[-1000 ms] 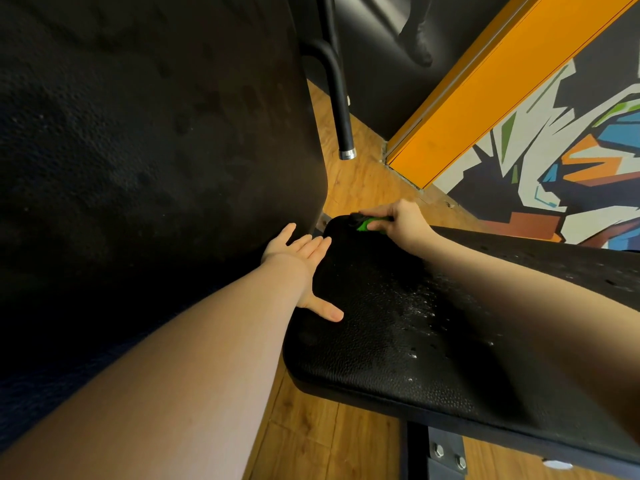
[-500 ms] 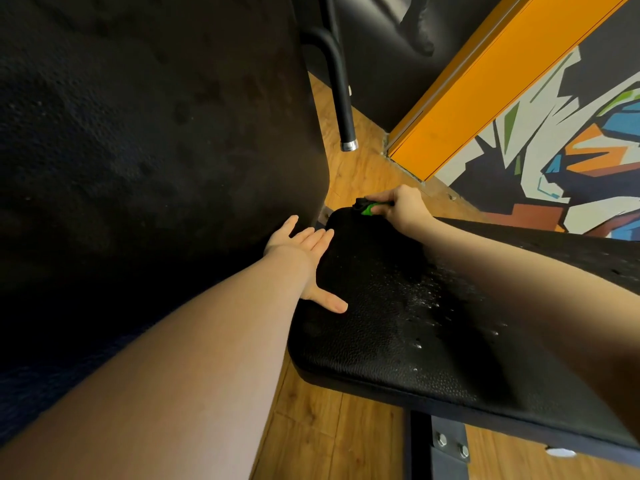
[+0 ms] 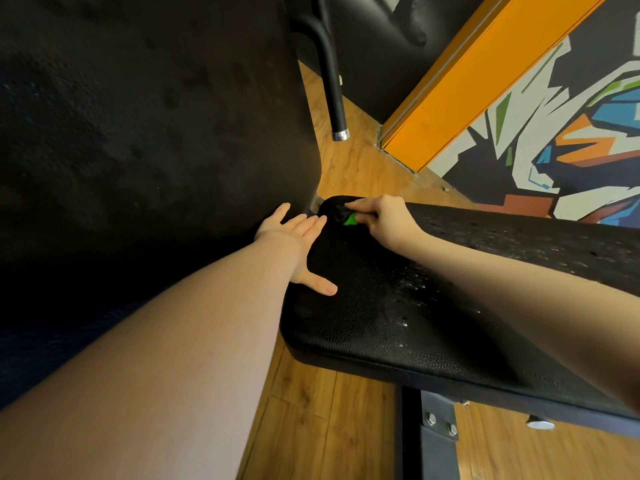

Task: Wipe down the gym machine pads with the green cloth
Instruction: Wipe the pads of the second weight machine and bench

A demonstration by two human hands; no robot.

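A black padded seat pad [image 3: 398,317] lies flat in front of me, with wet droplets scattered over its middle. My right hand [image 3: 384,220] grips the green cloth [image 3: 350,219] at the pad's far corner; only a small green piece shows under the fingers. My left hand [image 3: 294,244] rests flat on the pad's left edge, fingers straight and thumb spread. A tall black back pad [image 3: 145,140] rises at the left, right beside my left hand.
A black metal bar [image 3: 334,95] with a chrome tip hangs over the wooden floor [image 3: 349,161] behind the pads. An orange panel [image 3: 460,84] and a painted mural wall [image 3: 561,140] stand at the right. The seat's metal bracket [image 3: 438,431] sits below.
My right hand with the cloth has shifted slightly along the seat pad's far corner. My left hand stays pressed on the left edge.
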